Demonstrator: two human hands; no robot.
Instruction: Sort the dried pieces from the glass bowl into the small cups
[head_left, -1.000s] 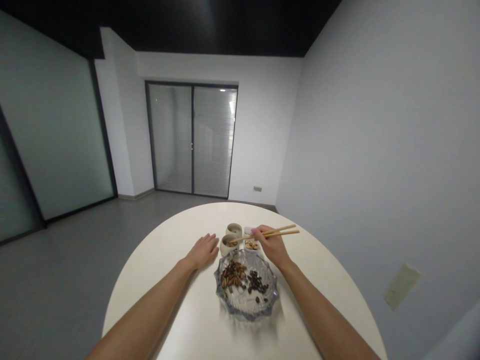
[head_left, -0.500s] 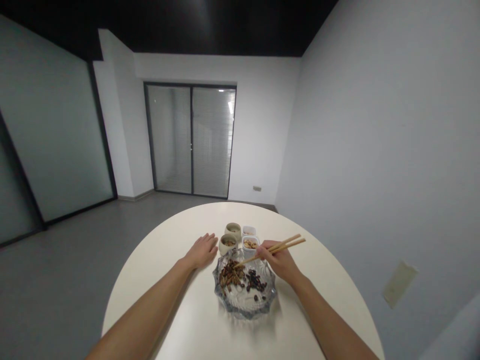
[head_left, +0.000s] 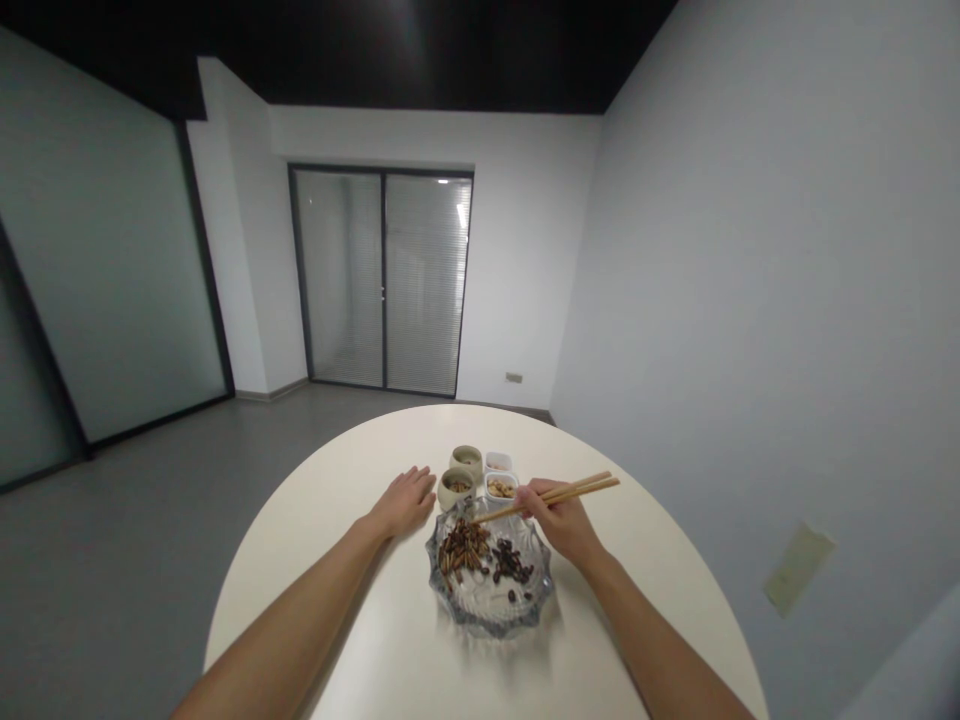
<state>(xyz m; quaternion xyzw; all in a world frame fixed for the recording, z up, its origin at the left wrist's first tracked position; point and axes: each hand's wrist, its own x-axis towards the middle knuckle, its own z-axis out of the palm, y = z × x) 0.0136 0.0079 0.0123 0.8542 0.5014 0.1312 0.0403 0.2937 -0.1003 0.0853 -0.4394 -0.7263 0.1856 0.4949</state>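
The fingers (head_left: 526,500) of our right hand (head_left: 556,522) pinch the chopsticks (head_left: 581,490); half a second ago the tips dipped lower into the brown pieces (head_left: 459,553), and a second ago they were over the near cup (head_left: 448,499). Now they sit at the far edge of that heap, and their back ends lie closer together; we cannot tell whether anything is caught between the tips. Our left hand (head_left: 409,500) lies palm down, fingers stretched out and slightly spread, just left of the near cup, as before. The brown pieces, slim and streaked, fill the left of the glass bowl (head_left: 493,628); dark, rounder pieces (head_left: 511,560) lie in its right half, two of them apart. Beyond the bowl's scalloped rim, the near cup holds brown bits, with the far cup (head_left: 478,468) behind. Beside them on the tabletop (head_left: 315,510) stand two white tubs (head_left: 499,458), the nearer holding pale nuts (head_left: 500,488).
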